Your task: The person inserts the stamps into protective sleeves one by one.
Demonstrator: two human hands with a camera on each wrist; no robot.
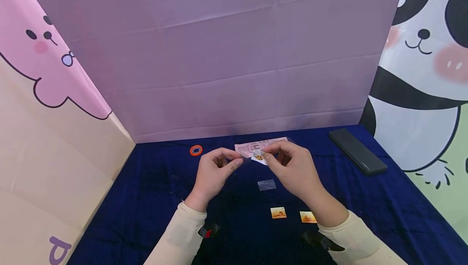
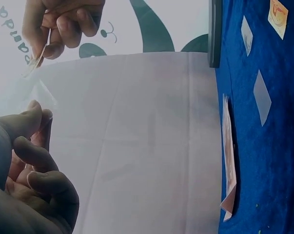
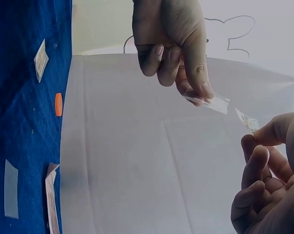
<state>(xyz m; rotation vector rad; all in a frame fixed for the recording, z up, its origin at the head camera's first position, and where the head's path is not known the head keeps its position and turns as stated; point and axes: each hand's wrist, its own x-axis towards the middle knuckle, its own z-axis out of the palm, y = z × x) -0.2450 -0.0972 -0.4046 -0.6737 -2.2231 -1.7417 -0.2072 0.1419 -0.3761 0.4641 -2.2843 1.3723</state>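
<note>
My left hand (image 1: pixel 218 172) pinches a small clear plastic sleeve (image 3: pixel 216 103) between thumb and index finger. Opposite it, my right hand (image 1: pixel 294 170) pinches a stamp-sized picture card (image 1: pixel 258 158), white with a yellow-brown print, by one edge. Both are held up above the blue cloth, the card's free corner close to the sleeve's end in the right wrist view. The left wrist view shows the sleeve (image 2: pixel 45 93) just below the card (image 2: pixel 37 62). Fingertips hide part of each.
Behind the hands lies a pink printed slip (image 1: pixel 243 148), with an orange-rimmed ring (image 1: pixel 196 150) to its left. Another clear sleeve (image 1: pixel 267 185) and two orange picture cards, one left (image 1: pixel 278 212) and one right (image 1: pixel 308 217), lie nearer. A dark flat case (image 1: pixel 357 151) sits at right.
</note>
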